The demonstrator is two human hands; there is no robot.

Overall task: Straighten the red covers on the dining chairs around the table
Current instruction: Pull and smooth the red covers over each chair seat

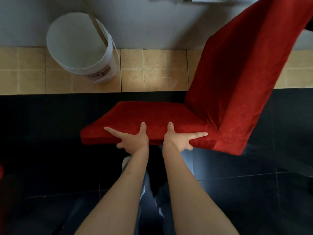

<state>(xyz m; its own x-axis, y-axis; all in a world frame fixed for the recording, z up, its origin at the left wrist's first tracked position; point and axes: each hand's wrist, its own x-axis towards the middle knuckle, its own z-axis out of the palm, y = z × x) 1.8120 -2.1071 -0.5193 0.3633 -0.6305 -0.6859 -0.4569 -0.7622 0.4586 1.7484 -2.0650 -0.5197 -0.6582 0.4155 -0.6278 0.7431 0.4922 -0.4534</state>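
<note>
A dining chair in a red cover (169, 116) stands side-on before me, its tall backrest (245, 68) rising to the right. Both hands are on the near edge of the seat, close together. My left hand (133, 139) has its thumb on the seat top and its index finger stretched left along the edge, with the other fingers curled at the lower hem. My right hand (179, 139) mirrors it, index finger pointing right toward the backrest. Each hand grips the cover over the seat edge. The cover lies smooth on the seat.
A white plastic bucket (81, 48) with a wooden stick in it stands on tan tiles by the grey wall, beyond the seat's left end. The floor under me is dark glossy tile (254, 192). A sliver of red (1, 172) shows at the far left edge.
</note>
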